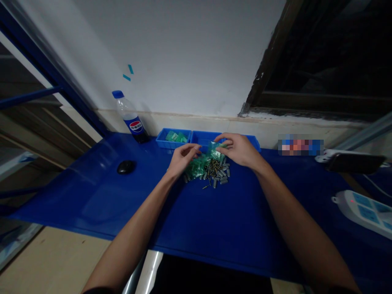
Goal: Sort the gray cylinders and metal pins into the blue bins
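My right hand pinches a small green plastic bag between thumb and fingers, above a pile on the blue table. Just left of it, my left hand has its thumb and forefinger brought together; whatever they may hold is too small to tell. Beneath and beside the left fingers lie more crumpled green plastic bags. Brass-coloured screws are heaped between the hands, mixed with short grey cylinders. Behind the hands stand a blue bin, partly hidden by the right hand, and a smaller blue bin holding green bags.
A cola bottle stands at the back left, with a black mouse in front of it. Rightward are a phone and a white power strip. A wall closes off the table's back.
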Demonstrator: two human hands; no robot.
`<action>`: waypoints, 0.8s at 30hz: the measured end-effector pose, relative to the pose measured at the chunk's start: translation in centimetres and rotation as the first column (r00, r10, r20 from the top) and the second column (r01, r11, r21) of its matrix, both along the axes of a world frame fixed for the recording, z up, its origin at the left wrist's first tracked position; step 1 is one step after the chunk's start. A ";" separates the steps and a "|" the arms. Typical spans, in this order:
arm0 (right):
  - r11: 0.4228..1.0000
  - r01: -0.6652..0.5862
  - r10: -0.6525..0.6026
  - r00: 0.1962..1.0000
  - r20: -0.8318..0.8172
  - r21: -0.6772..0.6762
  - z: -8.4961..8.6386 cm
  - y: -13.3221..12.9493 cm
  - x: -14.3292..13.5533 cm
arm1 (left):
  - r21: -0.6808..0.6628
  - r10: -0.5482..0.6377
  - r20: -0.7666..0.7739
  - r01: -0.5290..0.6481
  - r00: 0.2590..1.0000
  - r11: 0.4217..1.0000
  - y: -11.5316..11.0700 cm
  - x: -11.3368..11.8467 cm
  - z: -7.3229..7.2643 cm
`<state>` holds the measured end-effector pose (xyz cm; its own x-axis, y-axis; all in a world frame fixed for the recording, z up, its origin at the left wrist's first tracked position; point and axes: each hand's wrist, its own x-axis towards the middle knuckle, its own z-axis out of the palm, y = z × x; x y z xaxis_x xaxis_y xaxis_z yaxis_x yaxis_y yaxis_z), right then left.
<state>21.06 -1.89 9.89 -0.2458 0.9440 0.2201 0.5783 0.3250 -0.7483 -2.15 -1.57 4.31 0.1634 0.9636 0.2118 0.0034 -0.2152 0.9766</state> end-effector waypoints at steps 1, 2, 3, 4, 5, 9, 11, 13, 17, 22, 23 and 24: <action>0.999 -0.033 0.029 0.995 -0.093 -0.042 0.2 -0.1 -0.1 | 0.019 -0.027 -0.024 0.028 0.999 0.999 -0.2 0.1 0.2; 0.995 -0.067 0.054 0.984 -0.170 -0.073 0.3 -0.2 -0.2 | 0.032 -0.064 -0.048 0.066 0.997 0.997 -0.4 0.2 0.4; 0.991 -0.099 0.075 0.970 -0.232 -0.093 0.4 -0.2 -0.3 | 0.040 -0.105 -0.071 0.108 0.992 0.993 -0.6 0.3 0.5; 0.986 -0.126 0.091 0.956 -0.279 -0.109 0.3 -0.3 -0.5 | 0.044 -0.146 -0.096 0.151 0.985 0.988 -0.8 0.3 0.6; 0.981 -0.147 0.101 0.943 -0.316 -0.125 0.2 -0.3 -0.6 | 0.046 -0.181 -0.120 0.188 0.976 0.981 -0.9 0.3 0.7; 0.960 -0.198 0.103 0.906 -0.410 -0.197 -0.2 -0.2 -1.0 | 0.030 -0.231 -0.137 0.237 0.963 0.971 -1.0 0.1 0.8; 0.953 -0.209 0.095 0.894 -0.437 -0.219 -0.4 -0.2 -1.1 | 0.008 -0.241 -0.114 0.243 0.964 0.970 -0.9 -0.1 0.7; 0.952 -0.203 0.079 0.887 -0.455 -0.230 -0.6 0.0 -1.2 | -0.017 -0.256 -0.088 0.256 0.963 0.967 -0.8 -0.2 0.6; 0.955 -0.125 -0.003 0.901 -0.433 -0.268 -1.4 0.6 -1.0 | -0.032 -0.217 0.003 0.217 0.976 0.976 -0.2 -0.3 0.0; 0.958 -0.056 -0.007 0.976 -0.218 -0.282 -3.1 1.5 -0.3 | -0.060 0.057 0.227 -0.045 0.972 0.997 1.2 -0.6 -0.9; 0.958 -0.062 0.019 0.988 -0.153 -0.279 -3.5 1.5 -0.2 | -0.089 0.108 0.270 -0.087 0.957 0.992 1.4 -0.7 -1.0; 0.960 -0.062 0.041 0.996 -0.084 -0.274 -3.8 1.6 -0.3 | -0.124 0.144 0.301 -0.111 0.943 0.986 1.5 -0.9 -1.0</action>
